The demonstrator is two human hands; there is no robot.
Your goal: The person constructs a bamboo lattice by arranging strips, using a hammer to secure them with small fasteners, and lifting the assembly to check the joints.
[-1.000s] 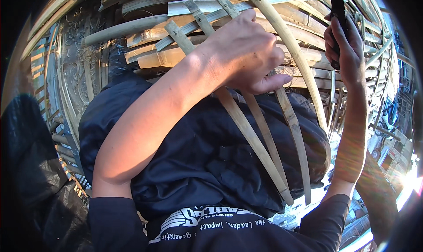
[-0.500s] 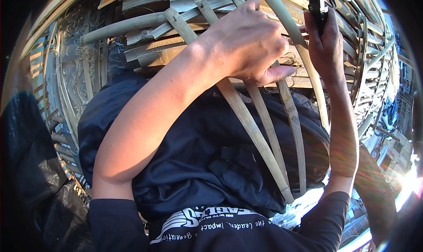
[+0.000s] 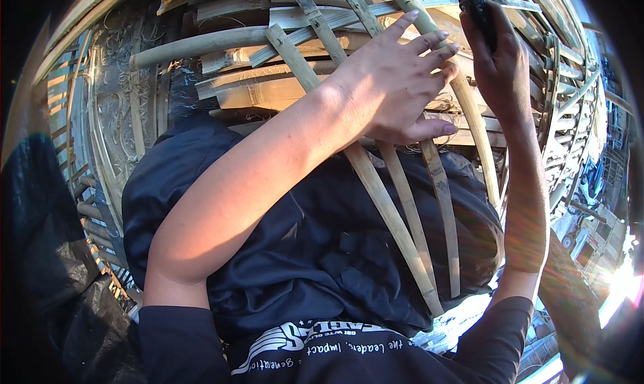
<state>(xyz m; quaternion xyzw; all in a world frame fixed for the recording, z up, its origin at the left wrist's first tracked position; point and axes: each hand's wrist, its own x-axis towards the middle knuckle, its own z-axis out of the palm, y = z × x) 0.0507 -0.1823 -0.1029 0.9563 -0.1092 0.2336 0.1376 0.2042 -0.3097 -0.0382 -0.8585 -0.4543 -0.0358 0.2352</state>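
My left hand [image 3: 410, 82] lies across several split bamboo slats [image 3: 392, 213], its fingers stretched out and spread, the thumb apart. The slats pass beneath my palm and run down over my dark-clothed lap; their middle parts are hidden by the hand and wrist. The fingertips reach a thicker curved bamboo strip [image 3: 473, 109]. Beyond it on the right, my right hand [image 3: 503, 62] is closed around a black-handled tool [image 3: 477, 15]. Its far end is cut off by the upper edge, so its exact kind cannot be made out.
Cut bamboo pieces [image 3: 248, 92] are stacked ahead of my lap, with a round pole [image 3: 194, 48] lying across at the left. Bamboo lattice [image 3: 570, 82] curves along the right. Dark plastic sheeting [image 3: 50, 263] hangs at the left.
My left hand has gone from curled fingers to spread ones and shifted slightly right and down. The slats have shifted a little. My right hand still holds the tool.
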